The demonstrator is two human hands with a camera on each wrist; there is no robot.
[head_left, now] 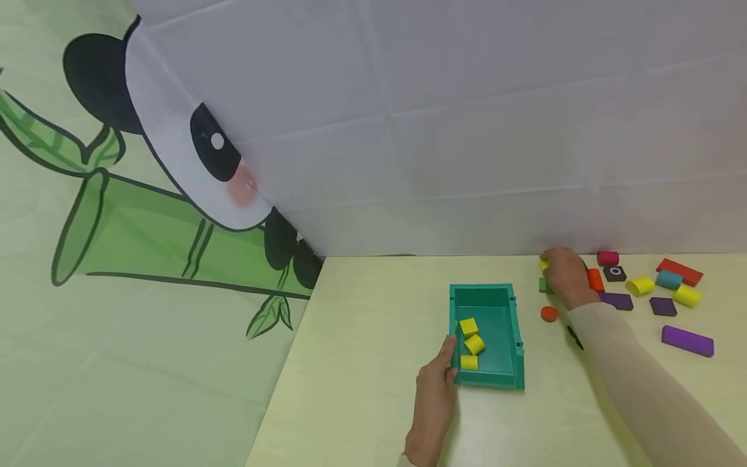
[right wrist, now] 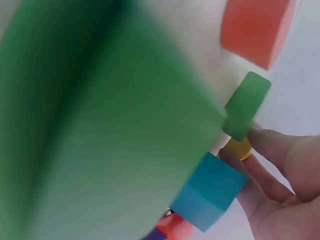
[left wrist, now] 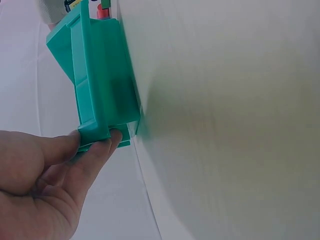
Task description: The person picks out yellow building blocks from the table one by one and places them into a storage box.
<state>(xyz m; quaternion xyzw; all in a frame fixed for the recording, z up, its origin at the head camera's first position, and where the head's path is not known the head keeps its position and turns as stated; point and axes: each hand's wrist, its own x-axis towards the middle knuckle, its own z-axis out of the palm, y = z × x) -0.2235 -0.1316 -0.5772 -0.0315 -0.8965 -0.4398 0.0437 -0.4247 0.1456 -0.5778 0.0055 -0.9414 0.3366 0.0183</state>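
Note:
A teal tray (head_left: 496,337) stands on the table with several yellow blocks (head_left: 474,344) in its left half. My left hand (head_left: 434,392) holds the tray's left side near the front corner; in the left wrist view the thumb and fingers pinch its rim. Over by the back wall, my right hand (head_left: 565,275) pinches a small yellow block (right wrist: 239,148) between thumb and fingers. A green block (right wrist: 247,105) stands right beside those fingertips, and a blue block (right wrist: 209,190) is close under them. In the head view the hand hides part of the pieces around it.
Right of the hand lie an orange block (head_left: 596,280), a purple bar (head_left: 687,341), a red piece (head_left: 679,272), yellow cylinders (head_left: 640,286) and dark flat pieces (head_left: 663,306). An orange disc (head_left: 548,314) sits between tray and right sleeve. A white cloth wall (head_left: 467,162) borders the table's back edge.

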